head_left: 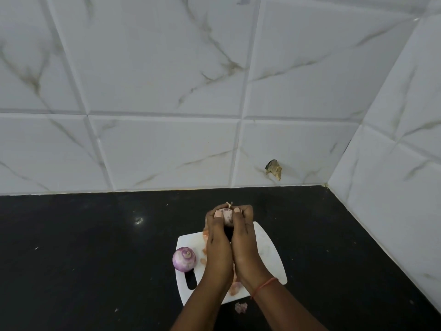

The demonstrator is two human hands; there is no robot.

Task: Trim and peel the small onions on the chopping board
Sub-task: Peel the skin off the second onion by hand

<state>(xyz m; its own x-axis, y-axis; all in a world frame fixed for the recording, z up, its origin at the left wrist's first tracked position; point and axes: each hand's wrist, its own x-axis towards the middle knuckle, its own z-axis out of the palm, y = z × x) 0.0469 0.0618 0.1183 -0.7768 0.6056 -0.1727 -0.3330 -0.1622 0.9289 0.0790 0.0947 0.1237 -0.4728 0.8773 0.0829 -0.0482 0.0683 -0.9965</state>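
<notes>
While both hands, left hand [218,244] and right hand [245,244], lift one onion [225,216] above the chopping board [269,254] | fingers clamped on it, skin partly off | peeled onion [184,259] waits at board's left edge | scraps [241,307] on bench [95,247]

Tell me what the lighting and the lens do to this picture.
Head view: dim, even light; one small glare spot on the black counter; wide-angle lens tilts and bends the wall tile lines; both hands, left hand and right hand, shade the onion they hold, so detail between them is lost.
</notes>
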